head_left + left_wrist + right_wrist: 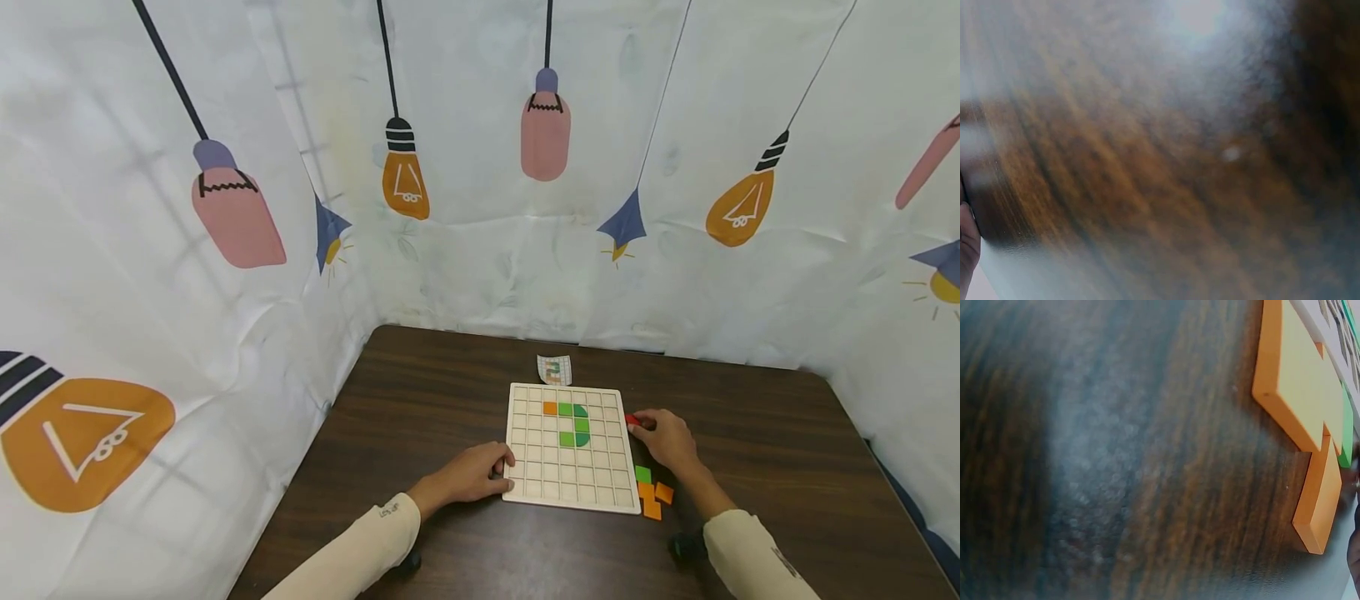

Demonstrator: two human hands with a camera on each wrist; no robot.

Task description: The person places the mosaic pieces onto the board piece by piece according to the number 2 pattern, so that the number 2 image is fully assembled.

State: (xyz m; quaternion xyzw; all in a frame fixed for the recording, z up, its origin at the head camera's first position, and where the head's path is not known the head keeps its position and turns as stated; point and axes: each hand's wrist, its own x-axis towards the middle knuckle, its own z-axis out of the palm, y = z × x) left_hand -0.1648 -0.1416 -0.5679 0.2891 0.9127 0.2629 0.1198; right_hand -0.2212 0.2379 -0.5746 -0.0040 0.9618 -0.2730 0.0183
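Observation:
A pale square grid board (547, 475) lies on the dark wood table. My left hand (468, 473) holds its left edge near the lower corner, thumb and a bent finger apart on the rim. On the board, an orange tile (551, 408), several green square tiles (566, 409) and dark green rounded tiles (582, 439) form a hooked shape. Just off the board's right edge, my right hand (670, 438) pinches a red tile (632, 419) between thumb and fingers. Below that hand are several orange tiles (652, 509) and a green tile (642, 474), also partly seen in the right wrist view.
Behind the board lies a small printed card (554, 370) with a coloured grid pattern. A white curtain (480, 275) printed with lamps and bulbs hangs around the table (757, 433). Dark wood fills most of both wrist views.

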